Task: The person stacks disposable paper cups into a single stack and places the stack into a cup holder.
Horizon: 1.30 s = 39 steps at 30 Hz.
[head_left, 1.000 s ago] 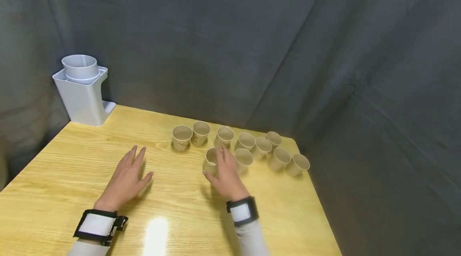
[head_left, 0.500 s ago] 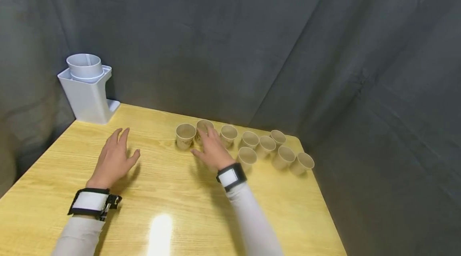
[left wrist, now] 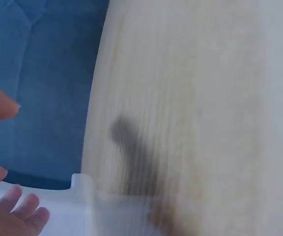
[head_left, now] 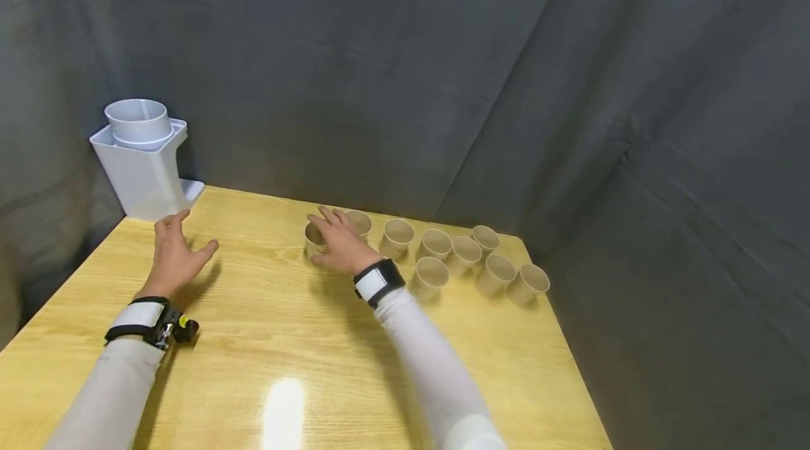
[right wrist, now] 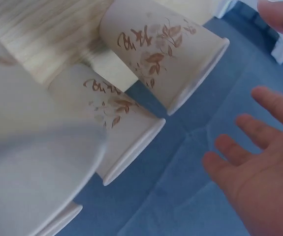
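My right hand [head_left: 344,246] reaches over the leftmost paper cup [head_left: 311,245], covering much of it and overlapping a second cup [head_left: 359,222] behind. In the right wrist view the same hand [right wrist: 267,177] has its fingers spread, apart from a printed cup [right wrist: 161,54] with brown leaves and lettering. Another printed cup [right wrist: 109,115] stands beside that one, and a blurred cup [right wrist: 38,182] fills the near left. My left hand [head_left: 171,264] is open above the table, thumb out to the right, near the white dispenser-like stand [head_left: 142,176]. Nothing is held in either hand.
Several more paper cups, among them one cup [head_left: 397,235] at the middle and one cup [head_left: 531,280] at the far right, stand upright along the back right of the wooden table [head_left: 253,337]. A round white container [head_left: 140,119] tops the stand. Dark curtains [head_left: 354,70] hang behind.
The right hand has moved left along the cups, from a front cup past the second to the leftmost one. The left hand has moved left and forward toward the stand.
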Available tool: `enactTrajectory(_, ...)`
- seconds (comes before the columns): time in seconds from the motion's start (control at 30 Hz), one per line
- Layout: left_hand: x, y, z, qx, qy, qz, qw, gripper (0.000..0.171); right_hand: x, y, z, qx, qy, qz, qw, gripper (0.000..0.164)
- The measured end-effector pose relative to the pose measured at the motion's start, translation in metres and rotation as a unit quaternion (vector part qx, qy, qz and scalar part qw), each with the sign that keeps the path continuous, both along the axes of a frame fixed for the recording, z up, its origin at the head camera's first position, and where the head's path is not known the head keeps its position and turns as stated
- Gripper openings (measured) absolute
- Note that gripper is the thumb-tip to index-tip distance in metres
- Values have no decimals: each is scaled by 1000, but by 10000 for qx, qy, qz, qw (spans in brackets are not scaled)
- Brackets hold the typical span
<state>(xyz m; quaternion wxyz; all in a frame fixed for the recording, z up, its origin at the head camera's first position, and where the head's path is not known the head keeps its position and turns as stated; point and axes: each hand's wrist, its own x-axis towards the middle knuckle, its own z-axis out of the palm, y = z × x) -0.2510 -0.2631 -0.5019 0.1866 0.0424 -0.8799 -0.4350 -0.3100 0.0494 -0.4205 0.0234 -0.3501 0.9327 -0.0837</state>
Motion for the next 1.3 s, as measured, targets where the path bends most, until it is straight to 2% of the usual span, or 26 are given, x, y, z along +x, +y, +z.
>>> enactTrajectory(0.2, -20, -15, -8, 441, -58, 359, 9984, 86, -3, -6, -5, 273, 21, 22, 9996, 87)
enactTrajectory(0.47, -40, -35, -8, 763, -338, 757, 9936, 91, -5, -11, -10, 447, -138, -79, 9989, 89)
enactTrajectory(0.67, -49, -44, -8, 1080, -117, 1273, 9859, 100, -7, -10, -19, 557, -155, -103, 9983, 85)
enactTrajectory(0.9, -61, -54, -12, 1336, 619, 1733, 9738, 109, -5, -11, -25, 771, 243, 68, 9967, 78)
enactTrajectory(1.03, -66, -60, -9, 1402, 911, 1853, 9684, 112, -5, -12, -26, 685, 350, 12, 9970, 76)
enactTrajectory(1.17, -69, -68, -3, 1340, 849, 1982, 9672, 111, -9, -14, -24, 481, 400, -43, 9980, 74)
enactTrajectory(1.3, -67, -77, 1, 1347, 577, 1993, 9689, 112, -12, -16, -26, 499, 260, -54, 9984, 74)
